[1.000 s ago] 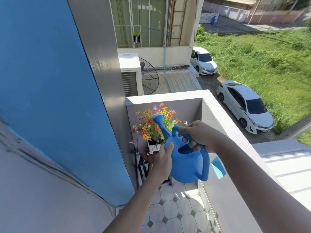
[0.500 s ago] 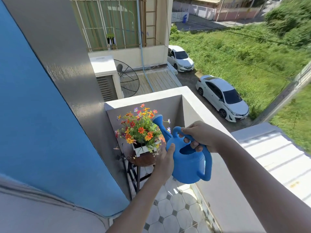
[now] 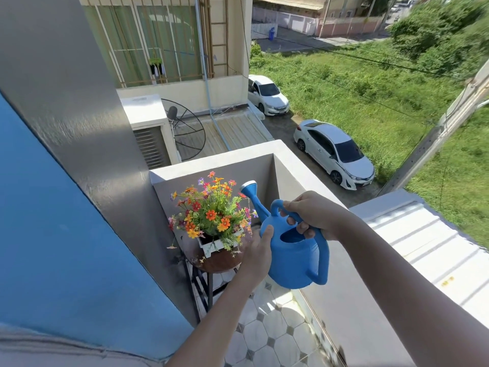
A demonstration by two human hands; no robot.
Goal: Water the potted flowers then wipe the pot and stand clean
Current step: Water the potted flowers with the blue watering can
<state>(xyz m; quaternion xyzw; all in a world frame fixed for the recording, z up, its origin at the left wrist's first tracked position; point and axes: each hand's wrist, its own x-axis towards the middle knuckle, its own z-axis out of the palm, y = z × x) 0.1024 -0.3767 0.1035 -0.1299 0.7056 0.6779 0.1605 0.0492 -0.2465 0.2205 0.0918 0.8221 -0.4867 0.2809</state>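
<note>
The fingers of the left hand lie hidden behind the watering can.
</note>
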